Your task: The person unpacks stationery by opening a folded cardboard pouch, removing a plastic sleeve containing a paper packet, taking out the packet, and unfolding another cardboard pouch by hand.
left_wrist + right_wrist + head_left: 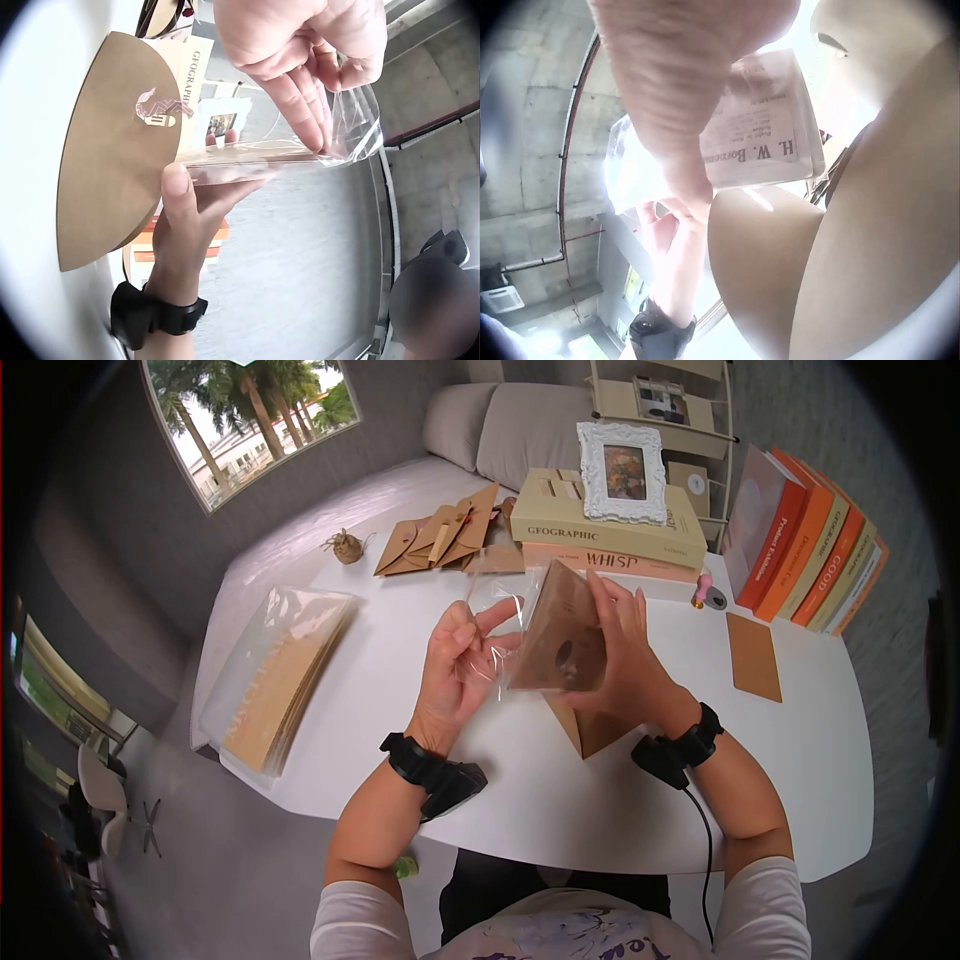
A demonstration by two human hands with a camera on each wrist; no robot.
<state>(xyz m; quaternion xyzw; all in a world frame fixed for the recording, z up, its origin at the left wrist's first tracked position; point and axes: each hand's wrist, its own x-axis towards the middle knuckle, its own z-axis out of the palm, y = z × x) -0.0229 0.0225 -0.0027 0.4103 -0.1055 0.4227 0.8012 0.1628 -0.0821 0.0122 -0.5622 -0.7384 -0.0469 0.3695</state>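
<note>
Above the white table [380, 690] both hands hold up a brown card [560, 635] that sits in a clear plastic sleeve [497, 600]. My right hand [625, 645] grips the card from behind, thumb on one face and fingers on the other. My left hand [465, 655] pinches the loose end of the sleeve [352, 127] between thumb and fingers. In the left wrist view the card [247, 156] shows edge-on. Its printed side [761, 127] shows in the right wrist view. A brown envelope [590, 730] with a rounded flap [112, 150] lies on the table under the hands.
A bagged stack of kraft sheets [275, 670] lies at the left. Kraft envelopes [445, 535] and a twine ball [347, 546] sit at the back. Stacked books [600, 525] carry a white picture frame [622, 472]. Leaning books [810, 550] and a brown card [752, 655] are at the right.
</note>
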